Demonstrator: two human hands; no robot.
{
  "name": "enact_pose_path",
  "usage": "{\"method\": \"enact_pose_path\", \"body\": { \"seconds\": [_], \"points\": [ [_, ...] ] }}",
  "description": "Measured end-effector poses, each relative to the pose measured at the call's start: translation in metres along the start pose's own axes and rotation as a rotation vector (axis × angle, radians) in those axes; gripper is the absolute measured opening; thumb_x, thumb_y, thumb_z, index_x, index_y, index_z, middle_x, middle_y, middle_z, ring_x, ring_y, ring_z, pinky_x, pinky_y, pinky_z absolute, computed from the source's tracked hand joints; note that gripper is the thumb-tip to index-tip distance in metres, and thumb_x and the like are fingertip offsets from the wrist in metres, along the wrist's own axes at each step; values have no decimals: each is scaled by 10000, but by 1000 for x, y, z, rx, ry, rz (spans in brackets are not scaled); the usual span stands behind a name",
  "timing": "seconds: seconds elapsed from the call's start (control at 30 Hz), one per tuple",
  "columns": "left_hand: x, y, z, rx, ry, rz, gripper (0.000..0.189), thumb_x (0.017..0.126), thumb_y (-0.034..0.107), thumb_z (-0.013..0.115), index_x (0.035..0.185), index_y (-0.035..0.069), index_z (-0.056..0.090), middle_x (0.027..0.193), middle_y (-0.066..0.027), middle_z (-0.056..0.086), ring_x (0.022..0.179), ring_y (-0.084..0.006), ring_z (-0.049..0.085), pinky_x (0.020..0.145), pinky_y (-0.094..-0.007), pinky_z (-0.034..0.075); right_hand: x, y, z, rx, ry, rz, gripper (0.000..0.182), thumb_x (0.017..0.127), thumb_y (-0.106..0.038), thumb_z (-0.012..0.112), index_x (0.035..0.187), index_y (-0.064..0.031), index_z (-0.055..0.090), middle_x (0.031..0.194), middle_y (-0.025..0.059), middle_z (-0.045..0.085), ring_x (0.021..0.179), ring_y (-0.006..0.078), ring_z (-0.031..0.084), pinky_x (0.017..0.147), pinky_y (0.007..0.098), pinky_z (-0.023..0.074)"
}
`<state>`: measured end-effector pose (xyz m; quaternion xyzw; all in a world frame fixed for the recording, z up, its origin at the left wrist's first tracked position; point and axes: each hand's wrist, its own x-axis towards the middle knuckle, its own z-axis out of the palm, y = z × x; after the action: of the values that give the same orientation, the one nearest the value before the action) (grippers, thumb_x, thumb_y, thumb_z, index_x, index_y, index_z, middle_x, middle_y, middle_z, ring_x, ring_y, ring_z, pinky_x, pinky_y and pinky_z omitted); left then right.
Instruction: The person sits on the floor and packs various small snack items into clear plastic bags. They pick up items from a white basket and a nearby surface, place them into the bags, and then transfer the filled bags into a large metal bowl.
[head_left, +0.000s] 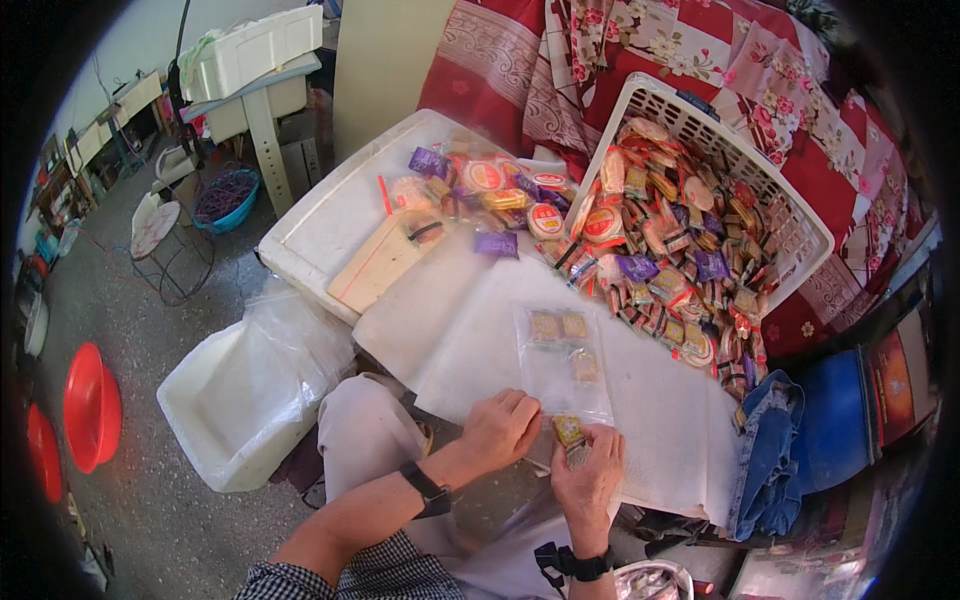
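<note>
A clear plastic bag (540, 382) lies flat on the white-covered work surface before me, with three small wrapped square snacks (574, 325) inside. At the bag's near edge, my left hand (501, 429) pinches the plastic by its left corner. Between the thumb and fingers of my right hand (589, 472) is another wrapped square snack (568, 430), green and yellow, right at the bag's near edge. Both wrists wear black bands.
A white plastic basket (795, 214) lies tipped, spilling many packaged snacks (667, 277) onto the surface. More packets, some purple (496, 244), lie at the back beside a wooden board (375, 262). Left stands a foam box (225, 405) with clear bags (300, 337). Blue denim (769, 457) hangs at right.
</note>
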<state>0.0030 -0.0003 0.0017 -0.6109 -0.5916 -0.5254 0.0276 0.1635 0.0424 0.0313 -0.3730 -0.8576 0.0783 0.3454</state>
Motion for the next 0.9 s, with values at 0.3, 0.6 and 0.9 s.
{"method": "enact_pose_path", "body": {
  "seconds": [0.3, 0.6, 0.9],
  "points": [
    [-1, -2, -1, -32, -73, 28, 147, 735, 38, 627, 849, 17, 537, 754, -147, 550, 717, -346, 581, 586, -424, 476, 17, -1, 32, 6, 61, 20, 356, 640, -8, 760, 930, -29, 555, 939, 138, 550, 903, 357, 525, 761, 437, 440],
    [-2, -2, 0, -42, -98, 11, 159, 743, 41, 626, 883, 18, 553, 799, -155, 572, 761, -350, 591, 630, -419, 489, 9, -8, 23, -119, -45, -167, 203, 757, -47, 650, 956, -18, 629, 986, 133, 562, 933, 320, 516, 822, 434, 408],
    [-2, -2, 1, -60, -73, 16, 208, 719, 9, 638, 914, 14, 566, 831, -166, 598, 780, -364, 607, 638, -422, 504, 17, 0, 39, -40, -159, -165, 333, 770, -24, 609, 1094, 52, 593, 1198, 194, 566, 1085, 381, 519, 928, 450, 411]
  ]
}}
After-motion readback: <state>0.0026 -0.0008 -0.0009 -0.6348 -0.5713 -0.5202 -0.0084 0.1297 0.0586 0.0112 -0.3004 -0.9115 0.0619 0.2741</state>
